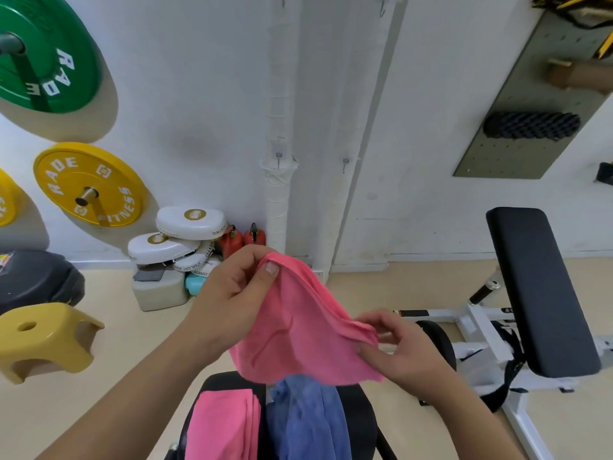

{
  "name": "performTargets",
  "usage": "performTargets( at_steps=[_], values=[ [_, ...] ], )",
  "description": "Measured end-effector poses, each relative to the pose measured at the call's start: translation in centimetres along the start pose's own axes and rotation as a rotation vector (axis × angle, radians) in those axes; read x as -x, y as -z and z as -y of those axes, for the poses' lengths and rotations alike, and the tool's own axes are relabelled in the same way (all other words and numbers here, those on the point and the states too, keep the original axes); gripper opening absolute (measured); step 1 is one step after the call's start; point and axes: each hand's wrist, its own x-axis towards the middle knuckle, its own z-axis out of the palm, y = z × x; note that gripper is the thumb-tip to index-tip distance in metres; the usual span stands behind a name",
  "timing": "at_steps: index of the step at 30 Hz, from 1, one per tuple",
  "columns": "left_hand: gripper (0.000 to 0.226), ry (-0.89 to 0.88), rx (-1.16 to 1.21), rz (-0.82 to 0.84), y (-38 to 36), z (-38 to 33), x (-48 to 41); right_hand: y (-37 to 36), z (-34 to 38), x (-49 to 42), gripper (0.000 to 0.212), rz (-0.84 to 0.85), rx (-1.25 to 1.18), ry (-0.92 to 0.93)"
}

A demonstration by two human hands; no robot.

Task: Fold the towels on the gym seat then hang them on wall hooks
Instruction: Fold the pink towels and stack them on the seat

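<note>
Head view: pink towel (298, 330) is held up in the air between both hands, above the gym seat (360, 426).
Left hand (229, 290) is the higher one, thumb and curled fingers clamped on the towel's top corner, thumbnail facing the camera, cloth edge running out from under the thumb.
Right hand (398, 346) is lower and nearer, fingertips pinching the opposite corner, where the edge looks doubled. The rest of the cloth sags between the two grips and drapes below them, bottom hem just over the blue towel (308, 419).
On the seat, the blue towel lies crumpled on the right and a folded pink towel (225, 423) on the left, side by side.
Two wall hooks (279, 157) and (345, 162) sit on the white wall straight ahead, both bare.
Black bench pad (537, 287) to the right, yellow stool (46, 336) on the floor to the left.
</note>
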Motion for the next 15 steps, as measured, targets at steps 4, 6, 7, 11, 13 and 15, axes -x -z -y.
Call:
performTargets(
  at_steps=[4, 6, 7, 11, 13, 15],
  values=[
    [0.019, 0.002, -0.001, 0.137, -1.8, 0.0, 0.3, -1.9, 3.1, 0.5, 0.036, -0.282, -0.031, 0.279],
    [0.019, -0.010, -0.010, 0.180, -2.7, 0.1, 0.4, -3.2, 3.7, 0.1, 0.029, -0.315, -0.074, 0.362],
    [0.021, -0.021, -0.009, 0.182, -3.0, 0.2, 0.4, -3.8, 3.7, -0.1, 0.028, -0.299, -0.116, 0.338],
    [0.023, -0.029, -0.008, 0.166, -3.1, 0.5, 0.6, -6.0, 3.1, -0.5, 0.028, -0.232, -0.217, 0.148],
    [0.022, -0.014, -0.011, 0.158, -2.8, 0.6, 0.7, -6.5, 3.0, -0.6, 0.028, -0.238, -0.218, 0.138],
    [0.022, -0.002, 0.000, 0.131, -2.5, 0.7, 0.6, -7.0, 3.0, -0.7, 0.026, -0.149, -0.274, 0.122]
  ],
)
